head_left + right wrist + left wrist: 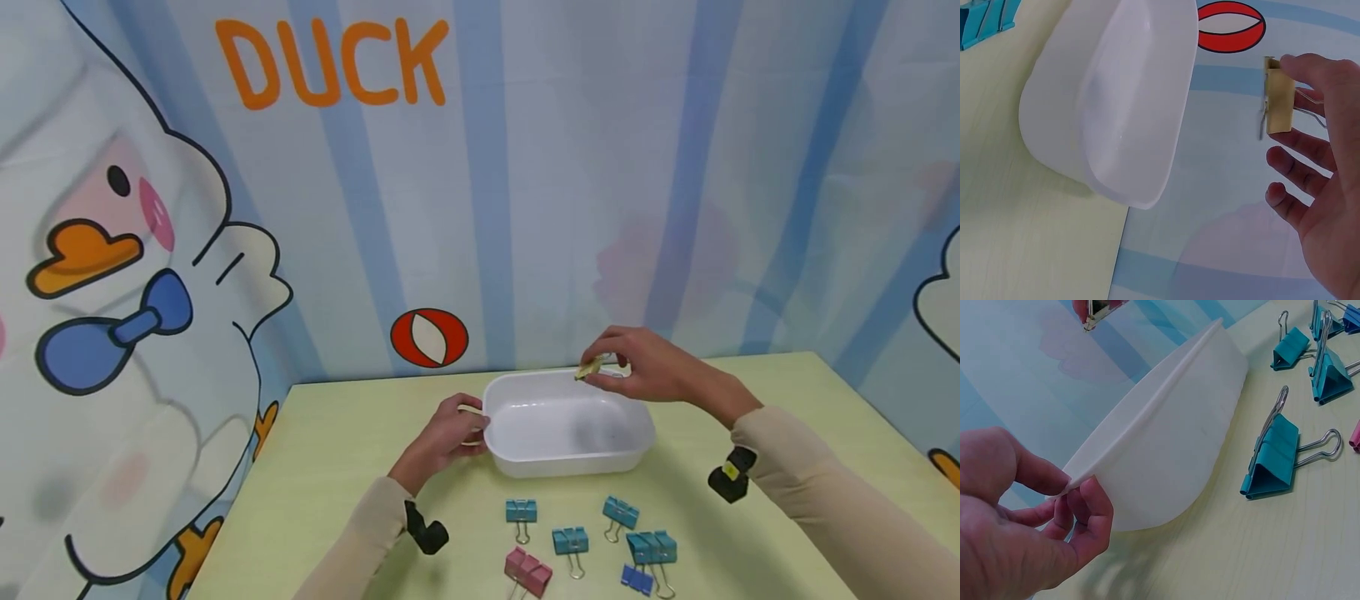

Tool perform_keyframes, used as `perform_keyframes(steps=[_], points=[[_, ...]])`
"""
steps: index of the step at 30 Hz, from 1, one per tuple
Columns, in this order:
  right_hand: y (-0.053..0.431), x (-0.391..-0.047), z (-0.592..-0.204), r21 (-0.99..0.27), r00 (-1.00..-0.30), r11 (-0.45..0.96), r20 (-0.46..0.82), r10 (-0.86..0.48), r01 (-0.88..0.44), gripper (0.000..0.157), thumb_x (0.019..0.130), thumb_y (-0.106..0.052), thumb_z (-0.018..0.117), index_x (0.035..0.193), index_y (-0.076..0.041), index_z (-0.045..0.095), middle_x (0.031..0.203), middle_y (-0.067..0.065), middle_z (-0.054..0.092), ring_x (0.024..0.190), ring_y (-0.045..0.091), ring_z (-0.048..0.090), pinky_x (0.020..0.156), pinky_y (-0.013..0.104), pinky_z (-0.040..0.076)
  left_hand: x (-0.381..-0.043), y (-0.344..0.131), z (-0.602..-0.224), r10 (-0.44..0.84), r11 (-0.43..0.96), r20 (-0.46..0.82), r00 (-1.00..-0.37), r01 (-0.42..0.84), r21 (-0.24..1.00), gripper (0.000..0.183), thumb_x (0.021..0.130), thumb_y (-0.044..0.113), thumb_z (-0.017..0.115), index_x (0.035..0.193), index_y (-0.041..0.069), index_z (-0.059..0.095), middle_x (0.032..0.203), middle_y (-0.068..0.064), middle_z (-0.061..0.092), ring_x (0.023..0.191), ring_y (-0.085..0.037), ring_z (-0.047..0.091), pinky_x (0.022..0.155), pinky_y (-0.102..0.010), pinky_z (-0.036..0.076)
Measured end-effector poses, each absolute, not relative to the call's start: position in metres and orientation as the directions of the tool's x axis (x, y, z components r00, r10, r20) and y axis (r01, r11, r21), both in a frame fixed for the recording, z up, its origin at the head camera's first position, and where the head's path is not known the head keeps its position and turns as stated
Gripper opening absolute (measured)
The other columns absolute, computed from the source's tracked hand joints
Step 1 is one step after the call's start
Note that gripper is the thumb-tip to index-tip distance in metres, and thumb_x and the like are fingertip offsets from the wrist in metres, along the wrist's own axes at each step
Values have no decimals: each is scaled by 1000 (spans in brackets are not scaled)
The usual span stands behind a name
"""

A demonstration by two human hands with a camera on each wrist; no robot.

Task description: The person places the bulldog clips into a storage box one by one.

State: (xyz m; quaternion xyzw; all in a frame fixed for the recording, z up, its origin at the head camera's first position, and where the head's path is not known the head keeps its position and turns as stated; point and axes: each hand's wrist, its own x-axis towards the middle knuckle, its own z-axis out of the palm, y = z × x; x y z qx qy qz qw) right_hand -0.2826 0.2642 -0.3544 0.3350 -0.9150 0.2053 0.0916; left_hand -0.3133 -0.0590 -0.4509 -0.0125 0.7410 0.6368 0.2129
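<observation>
A white plastic basin [570, 462] stands on the pale yellow table, and nothing shows inside it in the head view. My left hand [450, 433] pinches its left rim between thumb and fingers, as the left wrist view shows closely. Above the far right part of the basin, my right hand [645, 364] pinches a yellow binder clip [1280, 100] by thumb and fingertips. The clip's wire handles [1313, 112] stick out to its sides. My other right fingers are spread and bent loosely.
Nearer to me lie several teal binder clips [572, 540], a pink binder clip [528, 572] and a small blue binder clip [637, 579]. Behind the table [360, 417] hangs a blue-striped backdrop [525, 208] with a printed duck.
</observation>
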Motion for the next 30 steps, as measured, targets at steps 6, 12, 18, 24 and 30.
perform_keyframes(steps=[6, 12, 18, 24, 30], points=[[264, -280, -355, -323, -815, 749, 248, -523, -579, 62, 92, -53, 74, 142, -18, 64, 138, 10, 60, 111, 25, 61, 80, 38, 54, -314, -60, -452, 270, 173, -322, -907, -284, 943, 39, 98, 5, 62, 135, 1, 49, 110, -18, 61, 84, -26, 62, 75, -33, 58], [261, -274, -354, -323, -821, 755, 247, -515, -571, 67, 88, -57, 76, 143, -20, 63, 140, 10, 59, 109, 24, 61, 80, 37, 54, -316, -60, -453, 259, 170, -324, -910, -287, 943, 41, 98, 6, 61, 137, 0, 48, 110, -18, 60, 84, -25, 61, 73, -31, 58], [262, -254, -359, -335, -795, 721, 273, -542, -607, 63, 87, -55, 78, 139, -21, 66, 136, 4, 61, 111, 21, 62, 79, 35, 55, -314, -61, -453, 270, 163, -321, -908, -285, 945, 40, 98, 6, 61, 136, 1, 48, 109, -18, 61, 83, -25, 62, 74, -32, 58], [261, -226, -370, -345, -770, 689, 251, -587, -638, 57, 89, -58, 74, 136, -25, 68, 133, -2, 63, 109, 17, 62, 76, 30, 55, -314, -61, -452, 268, 170, -331, -905, -293, 941, 41, 98, 7, 62, 136, 2, 48, 112, -18, 60, 86, -26, 62, 76, -33, 58], [262, -201, -391, -444, -732, 608, 188, -655, -658, 43, 93, -51, 73, 129, -28, 71, 124, -11, 67, 97, 6, 61, 74, 27, 54, -314, -61, -451, 265, 168, -331, -906, -294, 941, 39, 99, 7, 61, 135, 2, 48, 112, -18, 60, 87, -27, 62, 74, -31, 58]])
